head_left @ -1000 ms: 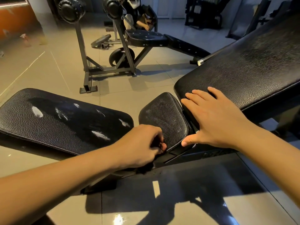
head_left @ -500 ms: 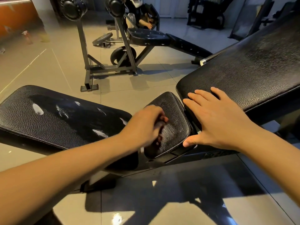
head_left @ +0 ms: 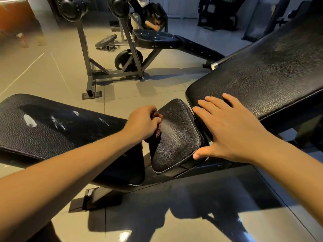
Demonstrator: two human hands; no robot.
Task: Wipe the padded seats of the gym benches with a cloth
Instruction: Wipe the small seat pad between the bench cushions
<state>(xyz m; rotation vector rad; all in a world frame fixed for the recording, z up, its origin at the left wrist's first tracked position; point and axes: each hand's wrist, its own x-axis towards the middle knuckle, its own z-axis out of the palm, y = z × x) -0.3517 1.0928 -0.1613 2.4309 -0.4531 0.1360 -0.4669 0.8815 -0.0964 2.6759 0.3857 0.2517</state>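
Centre of frame: small black seat pad [head_left: 178,142] of the near bench, tilted, pebbled vinyl. left hand [head_left: 143,124] at the pad's upper-left edge, fingers curled tight round a dark cloth [head_left: 157,135]. Cloth mostly hidden in the fist; only a scrap shows below the knuckles, touching the pad. Pale smeared streak on the pad just beside the fist. right hand [head_left: 232,131] open, fingers straight & spread, palm down on the lower end of the inclined back pad [head_left: 262,72] at right; thumb tip at the seat pad's lower-right corner. Left of frame: long flat pad [head_left: 52,130] w/ white scuffs on top; left forearm crosses its near end. Upper centre: second bench [head_left: 157,39] on a grey rack, weight plate [head_left: 120,60] by its frame. Tiled floor [head_left: 157,215], hard shadows at bottom.
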